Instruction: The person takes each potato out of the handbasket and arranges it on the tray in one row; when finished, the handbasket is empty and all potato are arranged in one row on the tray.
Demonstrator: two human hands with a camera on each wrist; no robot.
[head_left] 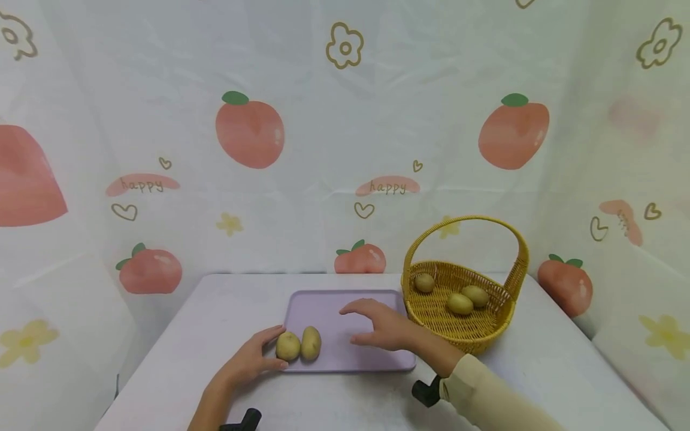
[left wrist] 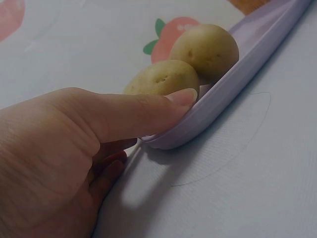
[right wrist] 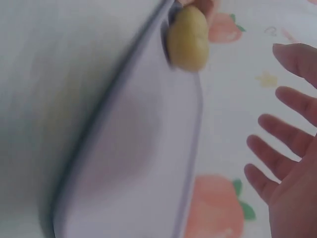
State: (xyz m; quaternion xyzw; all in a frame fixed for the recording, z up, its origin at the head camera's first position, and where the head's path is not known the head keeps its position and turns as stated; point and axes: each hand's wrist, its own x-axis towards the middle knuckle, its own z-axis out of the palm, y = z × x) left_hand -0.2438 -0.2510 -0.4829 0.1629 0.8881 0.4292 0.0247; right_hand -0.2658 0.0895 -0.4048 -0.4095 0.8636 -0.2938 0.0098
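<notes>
A round potato [head_left: 288,346] sits at the near left corner of the lilac tray [head_left: 356,361], with a longer potato [head_left: 311,343] right beside it. My left hand [head_left: 253,357] holds the round potato from the left, thumb on the near side and fingers on the far side. In the left wrist view the thumb [left wrist: 148,111] lies across this potato [left wrist: 166,79]; the index fingertip is hidden. Over the right part of the tray my right hand [head_left: 385,328] hovers with fingers spread and nothing in them, as the right wrist view also shows.
A yellow woven basket [head_left: 458,328] with a tall arched handle stands to the right of the tray, with three potatoes inside. My right forearm passes in front of its near side. Behind the white table [head_left: 237,299] hangs a fruit-printed curtain [head_left: 323,227].
</notes>
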